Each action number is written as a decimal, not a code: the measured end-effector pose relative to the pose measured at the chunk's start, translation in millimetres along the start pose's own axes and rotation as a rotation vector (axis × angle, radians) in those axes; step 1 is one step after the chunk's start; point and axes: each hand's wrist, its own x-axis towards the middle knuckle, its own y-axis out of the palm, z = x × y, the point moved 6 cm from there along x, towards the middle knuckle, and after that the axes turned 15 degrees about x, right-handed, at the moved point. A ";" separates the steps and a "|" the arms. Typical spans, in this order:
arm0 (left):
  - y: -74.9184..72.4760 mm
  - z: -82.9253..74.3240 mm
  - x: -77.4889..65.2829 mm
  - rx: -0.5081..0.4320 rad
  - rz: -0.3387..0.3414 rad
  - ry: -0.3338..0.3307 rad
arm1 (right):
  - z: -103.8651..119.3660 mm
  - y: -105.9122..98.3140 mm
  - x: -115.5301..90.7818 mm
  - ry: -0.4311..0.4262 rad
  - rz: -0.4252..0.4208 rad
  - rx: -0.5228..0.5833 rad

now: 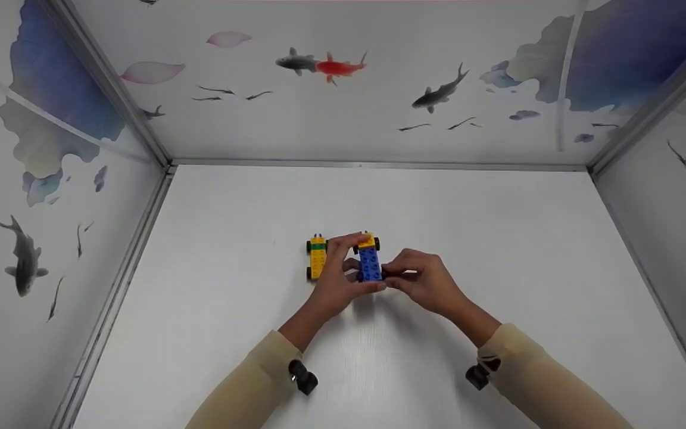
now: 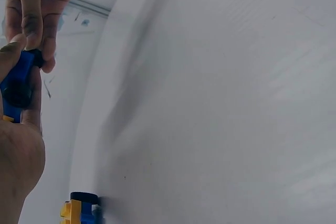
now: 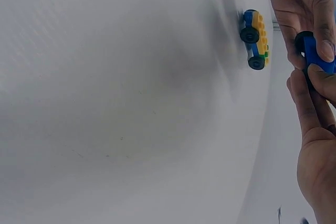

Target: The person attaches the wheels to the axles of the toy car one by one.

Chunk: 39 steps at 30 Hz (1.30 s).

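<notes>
My left hand [image 1: 336, 281] grips a toy car built of blue and yellow bricks [image 1: 370, 265], thumb at its near end and fingers reaching to its yellow far end. Black wheels stick out at its sides. From the right, my right hand [image 1: 429, 281] pinches at a black wheel [image 1: 384, 272] by the car's near right corner, its fingertips covering most of that wheel. In the left wrist view the blue body [image 2: 20, 72] sits between thumb and fingers, a dark wheel [image 2: 18, 95] facing the camera. Both hands also meet at the car in the right wrist view.
A second toy car [image 1: 317, 256], yellow on top with a green strip and black wheels, stands on the white table [image 1: 248, 357] just left of my left hand. Its blue base shows in the right wrist view. White panels [image 1: 379, 119] with painted fish enclose the back and sides.
</notes>
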 end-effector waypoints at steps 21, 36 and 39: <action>6.5 -1.1 1.1 0.055 0.036 0.039 | -6.1 0.3 -2.4 0.018 0.018 -0.069; 29.1 18.8 23.8 0.677 0.144 -0.013 | -55.0 -5.3 1.5 0.115 0.020 -0.294; 30.3 22.7 24.6 0.733 0.160 -0.029 | -60.6 -2.2 4.0 0.105 0.030 -0.341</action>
